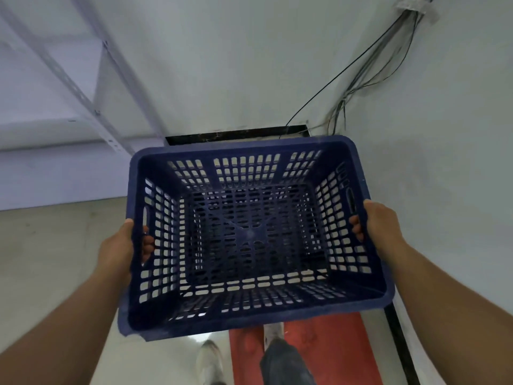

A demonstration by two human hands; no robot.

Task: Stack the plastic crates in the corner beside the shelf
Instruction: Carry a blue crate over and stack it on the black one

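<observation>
you hold the blue crate (254, 234) in the air before you, open side up, above the floor (55, 234) and facing the wall corner. your left hand (122, 245) is closed on its left rim, your right hand (374, 220) on its right rim, fingers hooked inside. the metal shelf (91, 107) stands at the left, cables (369, 70) hang down the right wall.

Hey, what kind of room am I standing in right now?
Probably a storeroom or utility room: a slotted metal shelf stands on the left, loose cables run down the bare white wall, and both hands hold a blue plastic crate over a concrete floor.
</observation>
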